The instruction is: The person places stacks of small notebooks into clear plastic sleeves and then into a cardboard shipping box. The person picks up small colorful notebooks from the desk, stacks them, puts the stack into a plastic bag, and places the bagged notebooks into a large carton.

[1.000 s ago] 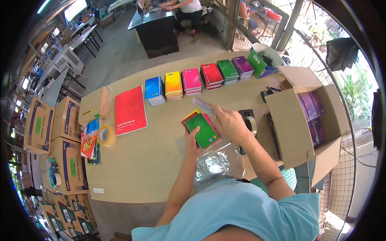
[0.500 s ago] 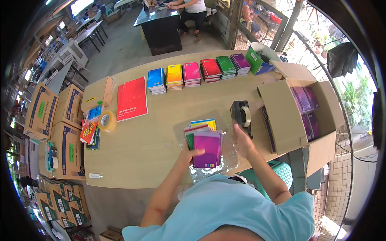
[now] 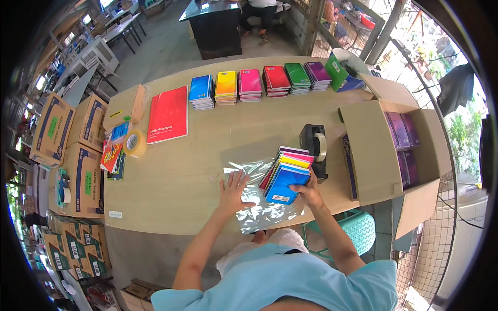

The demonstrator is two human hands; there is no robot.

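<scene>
My right hand (image 3: 308, 191) grips a fanned stack of small spiral notebooks (image 3: 287, 179), a blue one on top and yellow, pink, red and purple edges showing beneath. The stack is tilted over the right part of a clear plastic bag (image 3: 250, 210) that lies on the table near its front edge. My left hand (image 3: 234, 193) is spread with fingers apart over the bag's left side, holding nothing. Just beyond the notebooks stands a black tape dispenser (image 3: 314, 150) with a roll of clear tape.
Sorted notebook piles (image 3: 250, 85) line the far edge. An open carton (image 3: 371, 150) with purple notebooks stands at right. A red notebook (image 3: 168, 115), a tape roll (image 3: 135, 143) and small packs lie left, beside stacked cartons (image 3: 85, 179). A green stool (image 3: 358, 230) is below the table.
The notebooks have passed from my left hand to my right and now show the blue cover instead of the purple. My left hand has opened and moved left onto the bag.
</scene>
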